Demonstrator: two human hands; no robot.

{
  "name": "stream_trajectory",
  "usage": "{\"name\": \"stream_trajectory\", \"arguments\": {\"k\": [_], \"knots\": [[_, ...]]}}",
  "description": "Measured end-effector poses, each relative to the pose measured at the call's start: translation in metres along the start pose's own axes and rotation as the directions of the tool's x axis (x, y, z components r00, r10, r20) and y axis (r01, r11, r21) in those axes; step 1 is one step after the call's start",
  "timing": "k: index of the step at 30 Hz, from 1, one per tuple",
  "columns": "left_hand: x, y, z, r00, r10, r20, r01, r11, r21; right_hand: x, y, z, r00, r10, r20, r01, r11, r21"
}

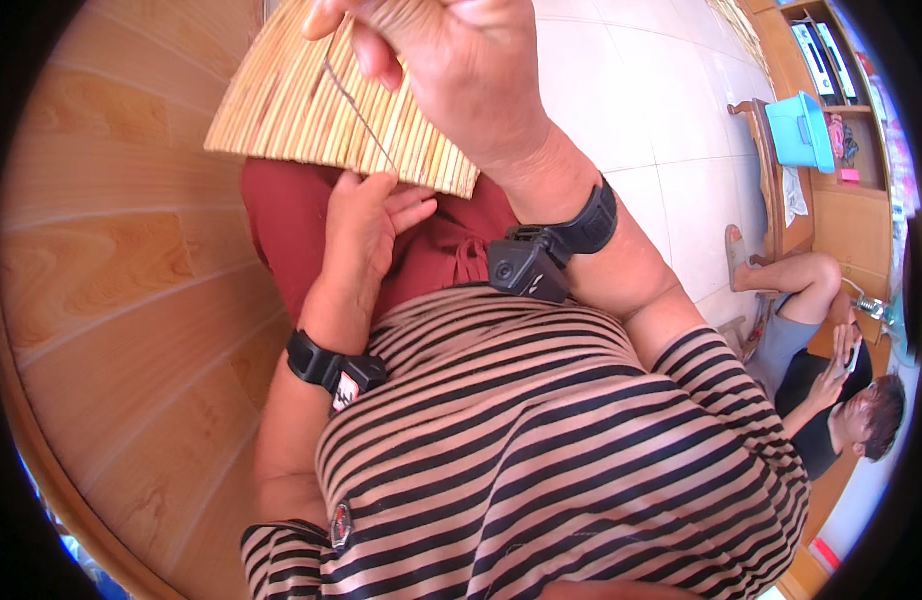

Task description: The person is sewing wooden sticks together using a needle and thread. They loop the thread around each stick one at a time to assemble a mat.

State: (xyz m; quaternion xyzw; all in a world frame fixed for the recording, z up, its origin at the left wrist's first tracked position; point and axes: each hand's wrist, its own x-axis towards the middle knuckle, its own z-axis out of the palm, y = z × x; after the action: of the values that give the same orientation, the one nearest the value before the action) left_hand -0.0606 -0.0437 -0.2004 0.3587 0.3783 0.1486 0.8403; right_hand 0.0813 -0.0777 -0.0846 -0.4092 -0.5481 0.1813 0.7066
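A mat of pale yellow straw-like stalks [281, 110], laid side by side, rests over my lap. Across the stalks runs a thin dark thread [356, 110], ending near my left thumb. My left hand [366, 220] is at the mat's near edge, thumb against the edge and the other fingers partly under it, gripping it. Above the mat, my right hand [461, 70] is raised with its fingers curled together. The top of the picture cuts it off, and whatever it pinches cannot be made out.
A wooden panelled surface [131, 250] lies to my left, a pale tiled floor [631, 110] to my right. At the far right a seated person [831, 400] holds a phone-like device. Beyond are a wooden cabinet [856, 230] and a light blue plastic bin [796, 135].
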Motion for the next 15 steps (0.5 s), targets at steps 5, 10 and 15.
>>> {"name": "stream_trajectory", "arguments": {"k": [5,10,15], "knots": [[-0.014,0.008,0.011,0.999,0.026,0.035,-0.027,1.0,0.009,-0.02,-0.028,-0.012,0.724,0.689,-0.021,-0.571,0.615,0.544],[-0.012,0.006,0.005,0.995,0.098,-0.016,-0.097,0.995,0.036,-0.024,-0.081,-0.024,0.885,0.403,-0.232,-0.094,0.643,0.76],[-0.009,0.005,-0.001,0.996,0.087,0.008,-0.087,0.995,0.042,-0.021,-0.088,-0.046,0.861,-0.247,-0.446,0.341,0.929,0.144]]}}
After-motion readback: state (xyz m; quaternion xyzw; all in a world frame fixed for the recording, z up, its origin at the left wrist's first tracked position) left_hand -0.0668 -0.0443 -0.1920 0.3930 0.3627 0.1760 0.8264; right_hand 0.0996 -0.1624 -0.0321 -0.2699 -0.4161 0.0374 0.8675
